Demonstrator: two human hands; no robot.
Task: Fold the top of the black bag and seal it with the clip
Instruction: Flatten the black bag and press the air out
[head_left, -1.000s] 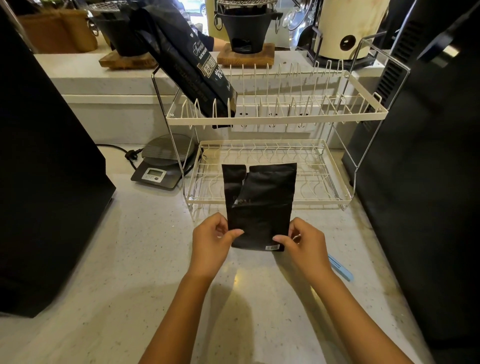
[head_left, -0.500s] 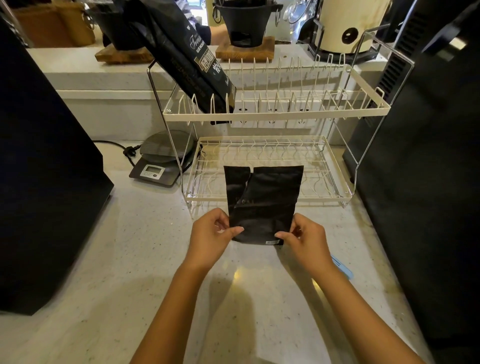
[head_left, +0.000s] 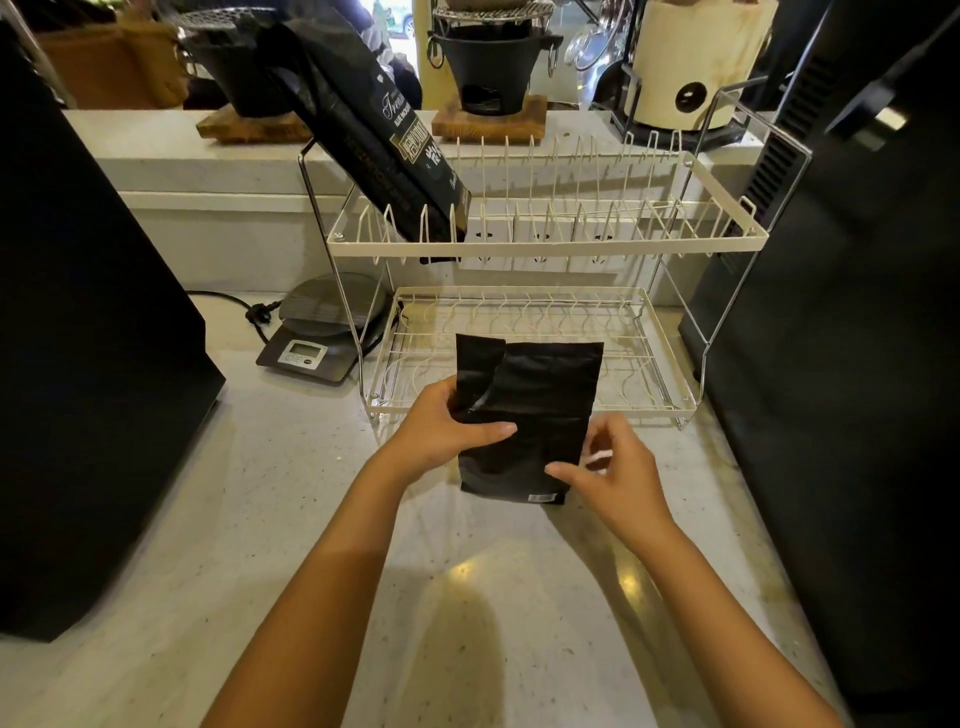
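The small black bag (head_left: 535, 405) stands upright on the pale counter (head_left: 291, 519), in front of the rack's lower shelf. Its top edge is uneven, with a flap bent at the left. My left hand (head_left: 441, 431) grips the bag's left side at mid-height, thumb lying across the front. My right hand (head_left: 613, 478) hovers at the bag's lower right edge with its fingers apart, the thumb tip just over the front of the bag. The clip is not visible.
A white two-tier wire rack (head_left: 545, 244) stands right behind the bag, with a large black coffee bag (head_left: 384, 140) leaning in its upper shelf. A digital scale (head_left: 322, 332) sits at its left. Big black appliances flank the counter on the left (head_left: 88, 338) and right (head_left: 841, 364).
My left hand has slid up from the bag's bottom corner to its middle. My right hand has let go of the bottom right corner and spread its fingers. The blue clip has gone out of sight.
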